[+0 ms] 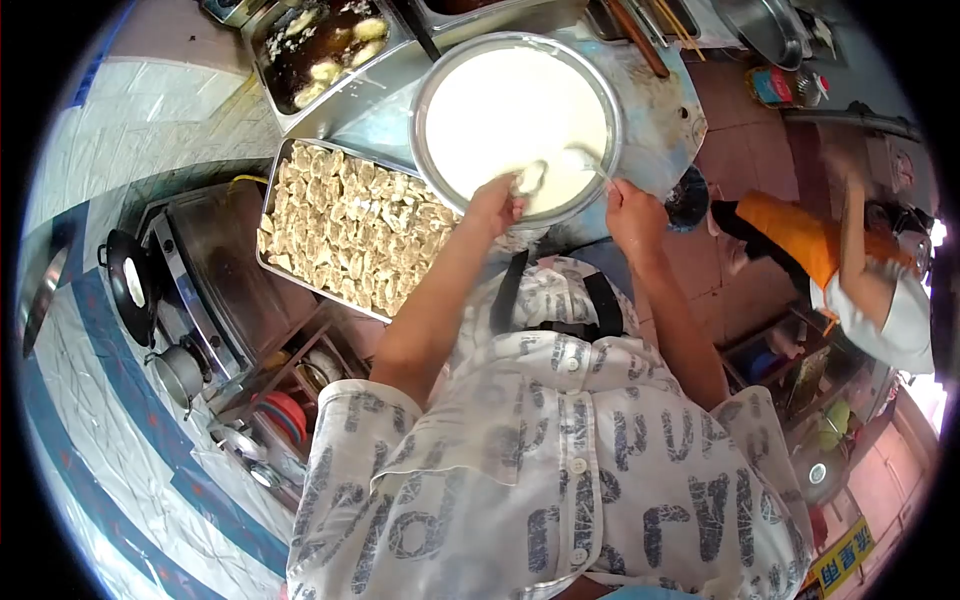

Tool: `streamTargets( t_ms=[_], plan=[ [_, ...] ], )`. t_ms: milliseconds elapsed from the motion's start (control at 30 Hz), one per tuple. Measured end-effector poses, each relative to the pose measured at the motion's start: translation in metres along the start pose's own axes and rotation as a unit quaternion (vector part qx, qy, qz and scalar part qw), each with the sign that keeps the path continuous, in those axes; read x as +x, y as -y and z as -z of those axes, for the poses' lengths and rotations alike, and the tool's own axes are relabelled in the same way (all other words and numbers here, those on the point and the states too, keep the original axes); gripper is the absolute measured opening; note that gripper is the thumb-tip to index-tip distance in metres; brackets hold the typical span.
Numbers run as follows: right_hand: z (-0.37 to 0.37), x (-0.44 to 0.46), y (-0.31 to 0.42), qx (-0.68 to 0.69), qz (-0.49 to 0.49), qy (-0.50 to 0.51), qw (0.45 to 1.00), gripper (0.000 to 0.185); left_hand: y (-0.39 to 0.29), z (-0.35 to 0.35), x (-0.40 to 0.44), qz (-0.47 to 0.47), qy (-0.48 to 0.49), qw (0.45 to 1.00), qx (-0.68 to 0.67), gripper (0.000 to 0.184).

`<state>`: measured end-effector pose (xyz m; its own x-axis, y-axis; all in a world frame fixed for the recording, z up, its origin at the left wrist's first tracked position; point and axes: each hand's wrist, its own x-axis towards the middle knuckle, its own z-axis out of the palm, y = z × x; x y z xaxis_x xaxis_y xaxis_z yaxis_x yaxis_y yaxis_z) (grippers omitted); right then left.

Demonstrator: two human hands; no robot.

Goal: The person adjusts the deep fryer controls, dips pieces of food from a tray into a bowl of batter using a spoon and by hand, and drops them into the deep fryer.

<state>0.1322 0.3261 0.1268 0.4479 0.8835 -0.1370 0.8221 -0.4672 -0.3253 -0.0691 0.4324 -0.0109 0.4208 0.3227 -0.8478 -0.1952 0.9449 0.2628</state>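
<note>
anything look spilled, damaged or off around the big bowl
The tabletop to the right of the bowl looks off: brownish patches break up its pale blue surface. I cannot tell whether that is staining or wear. Otherwise nothing stands out; the white mixture lies within the bowl's rim.

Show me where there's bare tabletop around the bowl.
Largest patch: stained tabletop right of the bowl, nearer than the wooden handle. A smaller wedge lies between bowl, fryer and tray. The tray is packed; left hand and right hand crowd the bowl's near side.
</note>
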Motion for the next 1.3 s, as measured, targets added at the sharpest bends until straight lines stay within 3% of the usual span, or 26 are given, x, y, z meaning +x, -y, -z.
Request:
streamTargets(
  t_ms=[67, 167, 267, 367, 467, 567, 867, 967, 1167, 1300],
  plan=[
    [-0.005, -0.002, -0.007, -0.077, 0.01, 0.043, 0.996, 0.024, -0.002, -0.001, -0.001, 0.017, 0.019, 1.0, -0.011, 0.024],
    [-0.011, -0.008, -0.008, -0.069, 0.009, 0.062, 0.996, 0.024, -0.003, 0.001, -0.002, 0.038, 0.022, 0.999, -0.03, 0.023],
    [0.008, -0.013, 0.012, 0.156, 0.032, 0.049, 0.986, 0.023, -0.006, 0.0, 0.0, 0.065, 0.01, 0.996, -0.052, 0.023],
    [0.003, -0.009, 0.015, 0.181, 0.022, -0.014, 0.983, 0.023, -0.013, -0.002, -0.009, 0.08, 0.063, 0.993, -0.062, 0.025],
    [0.008, -0.001, 0.014, 0.065, -0.032, -0.012, 0.997, 0.023, -0.014, 0.0, -0.013, 0.076, 0.028, 0.994, -0.07, 0.024],
    [-0.006, -0.002, 0.0, -0.044, -0.019, 0.062, 0.997, 0.022, -0.016, -0.001, -0.013, 0.077, 0.025, 0.993, -0.084, 0.028],
    [0.008, -0.013, 0.026, 0.201, 0.034, 0.037, 0.978, 0.024, -0.018, -0.008, -0.02, 0.05, -0.012, 0.997, -0.059, 0.026],
    [-0.009, 0.0, 0.014, 0.106, -0.039, -0.022, 0.993, 0.024, -0.021, -0.006, -0.027, 0.058, 0.028, 0.995, -0.078, 0.022],
    [-0.011, -0.014, 0.009, -0.066, 0.032, 0.082, 0.994, 0.019, -0.023, -0.005, -0.027, 0.053, 0.016, 0.994, -0.091, 0.023],
    [-0.009, -0.021, 0.016, 0.052, 0.013, 0.034, 0.998, 0.016, -0.024, 0.001, -0.026, 0.054, 0.008, 0.992, -0.111, 0.022]
  ],
)
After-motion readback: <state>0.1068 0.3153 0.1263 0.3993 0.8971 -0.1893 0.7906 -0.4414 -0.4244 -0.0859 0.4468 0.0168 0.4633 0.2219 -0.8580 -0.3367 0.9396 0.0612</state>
